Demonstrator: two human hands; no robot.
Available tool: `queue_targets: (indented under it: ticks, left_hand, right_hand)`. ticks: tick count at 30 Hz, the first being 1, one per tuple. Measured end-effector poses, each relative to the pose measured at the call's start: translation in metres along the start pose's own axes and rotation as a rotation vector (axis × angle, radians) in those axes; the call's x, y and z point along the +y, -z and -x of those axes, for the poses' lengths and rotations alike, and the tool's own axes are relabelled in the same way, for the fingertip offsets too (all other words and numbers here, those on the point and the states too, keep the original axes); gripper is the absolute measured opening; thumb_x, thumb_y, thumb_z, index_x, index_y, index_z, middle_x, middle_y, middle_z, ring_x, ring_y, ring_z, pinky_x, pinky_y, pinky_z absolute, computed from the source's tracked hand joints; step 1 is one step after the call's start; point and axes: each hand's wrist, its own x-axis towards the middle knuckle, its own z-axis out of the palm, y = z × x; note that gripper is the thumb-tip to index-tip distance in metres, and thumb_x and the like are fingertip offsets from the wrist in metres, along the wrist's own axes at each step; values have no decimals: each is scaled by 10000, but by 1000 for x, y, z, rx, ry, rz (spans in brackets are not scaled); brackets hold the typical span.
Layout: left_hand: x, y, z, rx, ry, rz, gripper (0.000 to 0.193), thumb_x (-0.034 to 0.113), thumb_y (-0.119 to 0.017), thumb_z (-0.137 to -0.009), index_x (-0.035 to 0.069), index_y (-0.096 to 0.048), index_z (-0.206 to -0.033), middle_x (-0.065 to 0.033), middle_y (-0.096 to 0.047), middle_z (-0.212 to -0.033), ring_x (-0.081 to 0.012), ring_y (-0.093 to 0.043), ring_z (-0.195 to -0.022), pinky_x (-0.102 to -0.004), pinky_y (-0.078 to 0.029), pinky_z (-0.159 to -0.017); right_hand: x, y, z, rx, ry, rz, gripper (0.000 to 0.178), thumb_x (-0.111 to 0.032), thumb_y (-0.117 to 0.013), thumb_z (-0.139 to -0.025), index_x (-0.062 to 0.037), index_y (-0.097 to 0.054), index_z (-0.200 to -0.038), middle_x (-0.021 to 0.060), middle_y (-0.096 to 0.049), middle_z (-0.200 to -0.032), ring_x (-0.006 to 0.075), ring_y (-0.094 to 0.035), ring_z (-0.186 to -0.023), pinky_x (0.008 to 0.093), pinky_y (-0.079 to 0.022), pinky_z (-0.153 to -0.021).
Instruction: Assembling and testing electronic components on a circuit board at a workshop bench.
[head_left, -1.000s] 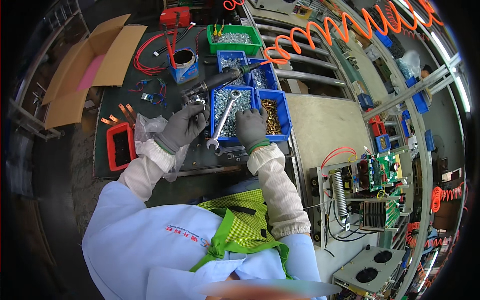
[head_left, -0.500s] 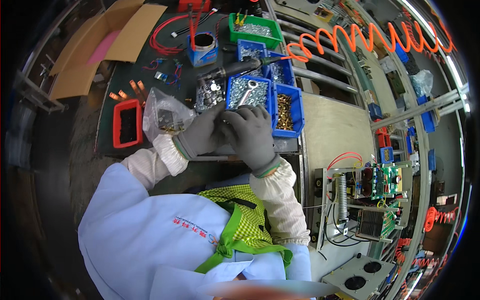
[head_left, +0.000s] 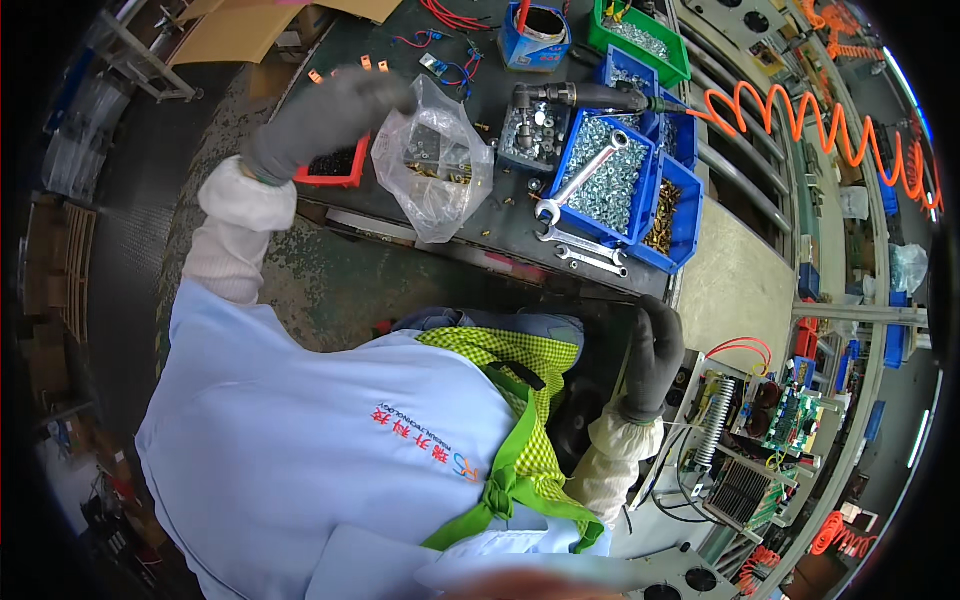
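My left hand (head_left: 330,115), in a grey glove and blurred by motion, is over the red bin (head_left: 345,175) of dark small parts, close to several copper pieces (head_left: 367,63). Its fingers are too smeared to read. Beside it lies a clear plastic bag (head_left: 430,190) with brass-coloured fasteners inside. My right hand (head_left: 655,355), gloved too, hangs off the bench's front edge at the right, fingers loosely bent and apart, with nothing visible in them. A large combination wrench (head_left: 583,182) rests across a blue bin (head_left: 600,225) of silver fasteners; smaller wrenches (head_left: 585,243) lie in front.
A black power tool (head_left: 585,96) on an orange coiled hose (head_left: 770,115) lies over the bins. Behind stand a green bin (head_left: 675,62) and a blue box (head_left: 530,52). At right are a brass-filled blue bin (head_left: 682,240), metal rollers (head_left: 745,185) and a circuit-board assembly (head_left: 795,415).
My hands, together at the bins before, have parted: the left went left toward the copper pieces, the right drew back and right. The wrenches in front now show. The view has shifted.
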Motion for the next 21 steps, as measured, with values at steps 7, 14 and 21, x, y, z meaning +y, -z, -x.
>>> queue_targets:
  ticks: [7,14,21]
  left_hand:
    - [-67,-87,-22,-215,-161,-670,225,227,-575,-813,64,-667,-938,-155,-667,-931,-318,-645,-862,-422,-497,-776]
    - [-62,-108,-21,-255,-155,-936,266,256,-645,-746,78,-665,-943,-130,-672,-958,-303,-651,-874,-435,-508,-783]
    - [-66,-104,-18,-239,-212,-787,317,281,-671,-724,56,-654,-947,-141,-671,-942,-305,-653,-857,-430,-515,-749]
  right_hand:
    - [-10,-18,10,-163,84,93,196,-105,-632,-851,8,-639,-1011,144,-617,-930,266,-601,-863,327,-467,-780]
    - [4,-14,36,-188,35,153,222,-153,-632,-863,16,-642,-1006,156,-619,-929,272,-612,-859,332,-475,-746]
    - [12,-22,41,-223,-66,78,247,-183,-634,-873,17,-643,-1018,146,-622,-950,244,-604,-846,320,-468,-747]
